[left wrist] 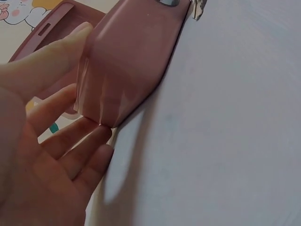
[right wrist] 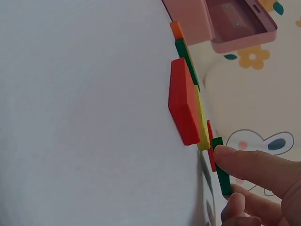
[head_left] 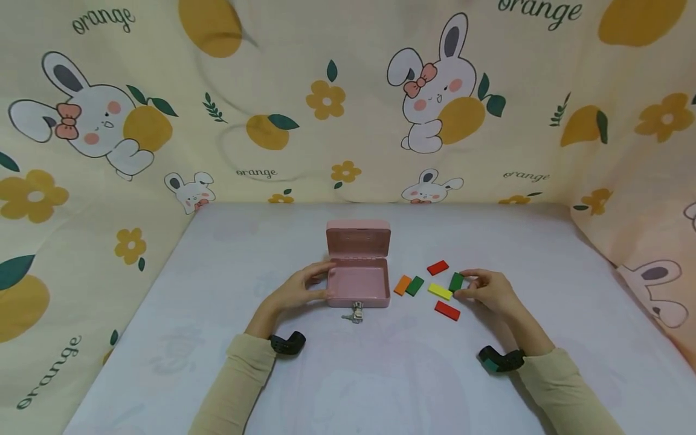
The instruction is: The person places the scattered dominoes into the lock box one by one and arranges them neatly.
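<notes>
A pink metal box point(head_left: 359, 284), its lid point(head_left: 359, 240) raised, stands at the middle of the table with its inside showing bare. My left hand point(head_left: 296, 289) holds the box's left side, thumb and fingers bent against the wall. In the left wrist view the thumb lies by the rim, while the fingers touch the side lower down. To the right, my right hand point(head_left: 489, 291) pinches a green block point(right wrist: 222, 170) between thumb and fingers. In the right wrist view that block stands on edge in the grip; whether it touches the table I cannot tell.
Between box and right hand lie an orange block point(head_left: 402, 285), another green block point(head_left: 415, 286), a yellow block point(head_left: 440, 291) and two red blocks, one farther back point(head_left: 437, 267) and one nearer point(head_left: 447, 310). Keys point(head_left: 355, 314) hang at the box's front. A patterned cloth point(head_left: 304, 72) surrounds the table.
</notes>
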The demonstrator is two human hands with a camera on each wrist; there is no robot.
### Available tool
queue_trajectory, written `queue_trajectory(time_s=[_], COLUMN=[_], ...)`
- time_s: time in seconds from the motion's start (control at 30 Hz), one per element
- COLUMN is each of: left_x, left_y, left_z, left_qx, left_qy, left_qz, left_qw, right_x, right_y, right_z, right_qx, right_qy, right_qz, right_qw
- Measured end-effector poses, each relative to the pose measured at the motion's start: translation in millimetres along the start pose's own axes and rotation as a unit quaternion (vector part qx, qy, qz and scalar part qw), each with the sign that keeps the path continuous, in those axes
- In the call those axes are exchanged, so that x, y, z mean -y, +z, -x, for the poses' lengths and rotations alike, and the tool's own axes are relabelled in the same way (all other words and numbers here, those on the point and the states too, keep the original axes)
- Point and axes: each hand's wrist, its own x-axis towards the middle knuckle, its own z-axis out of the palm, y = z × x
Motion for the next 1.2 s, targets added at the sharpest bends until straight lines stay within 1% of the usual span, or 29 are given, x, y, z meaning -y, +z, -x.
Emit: queue_trajectory(time_s=[0.13,0.3,0.53,0.73,0.93,1.2], left_x=[-0.4,0.2,1.9,2.6,2.9,1.9], left_y=[1.8,3.3,5.9,5.6,4.6,6.0], left_z=[-0.9,-1.2,-2.6,-2.9,-1.9,-1.6], left_qx=[-0.007,-0.019,-0.015,-0.013,-0.012,-0.012], left_qy=[0.017,0.032,0.02,0.016,0.019,0.005], left_qz=[0.003,0.029,0.059,0.059,0.06,0.064], left_qw=[0.9998,0.9989,0.998,0.998,0.998,0.9979], right_x=[3.4,10.1,17.9,25.1,34.1,43.1], right_y=[-1.2,-1.6,-3.0,-4.8,-1.1,5.0], right_z=[2.8,5.9,6.2,5.0,3.7,2.6], right_qx=[-0.001,-0.007,-0.016,-0.014,-0.016,-0.002], right_qy=[-0.003,-0.013,-0.014,-0.022,-0.035,-0.043], right_qz=[0.0,0.0,0.004,0.002,-0.011,-0.037], right_qw=[1.0,1.0,1.0,1.0,0.999,0.998])
